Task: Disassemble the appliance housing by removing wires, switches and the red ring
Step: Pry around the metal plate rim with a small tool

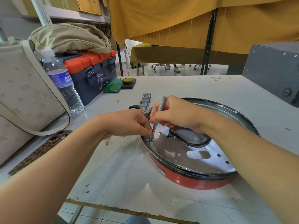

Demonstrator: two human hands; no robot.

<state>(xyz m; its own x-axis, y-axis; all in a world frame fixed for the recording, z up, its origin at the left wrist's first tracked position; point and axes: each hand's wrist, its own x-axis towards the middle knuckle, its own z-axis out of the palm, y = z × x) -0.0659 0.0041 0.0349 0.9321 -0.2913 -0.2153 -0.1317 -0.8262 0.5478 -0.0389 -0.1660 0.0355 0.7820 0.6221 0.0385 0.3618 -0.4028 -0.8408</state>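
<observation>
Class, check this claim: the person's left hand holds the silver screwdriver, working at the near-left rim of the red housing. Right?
Not quite. The head view shows the right hand holding the silver screwdriver; the left hand pinches at its tip. It is at the near-left rim of the red housing.

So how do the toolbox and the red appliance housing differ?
The toolbox is boxy, dark blue with an orange lid, closed and untouched. The housing is round, red-sided with a shiny metal plate, open, and both hands work at its rim. Both sit on the white table.
</observation>
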